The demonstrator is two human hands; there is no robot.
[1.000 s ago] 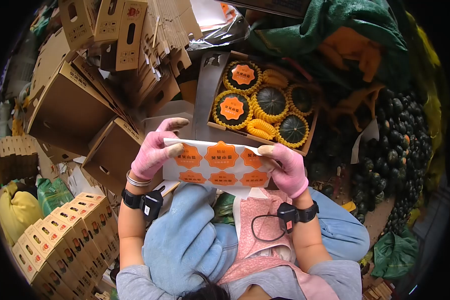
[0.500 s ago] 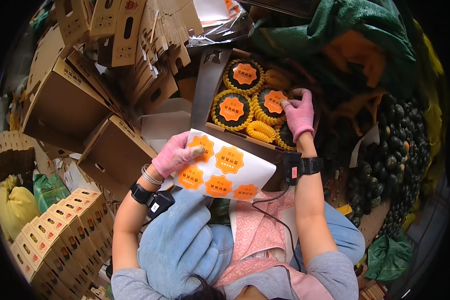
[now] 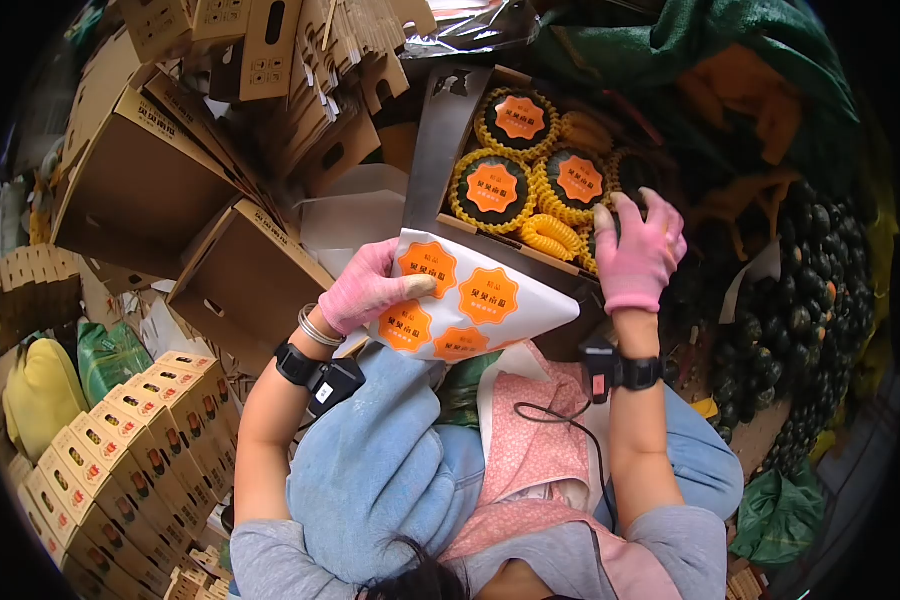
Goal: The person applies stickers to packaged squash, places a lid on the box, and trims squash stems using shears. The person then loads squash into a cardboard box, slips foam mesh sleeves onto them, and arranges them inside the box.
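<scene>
The sticker sheet (image 3: 488, 296) is pinched between left hand (image 3: 363, 291) thumb and fingers; right hand (image 3: 644, 252) spreads empty fingers near the pumpkin (image 3: 576, 180).

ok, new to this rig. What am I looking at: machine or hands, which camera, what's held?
No machine: a person's two gloved hands, seen by one camera worn on the head, looking forward and down. The left hand holds a sheet of orange stickers. The right hand, fingers spread, is at the right side of an open box. Inside, pumpkins sit in yellow foam nets; three carry stickers. Each wrist wears a black device, purpose unclear. Cartons stand at left.
</scene>
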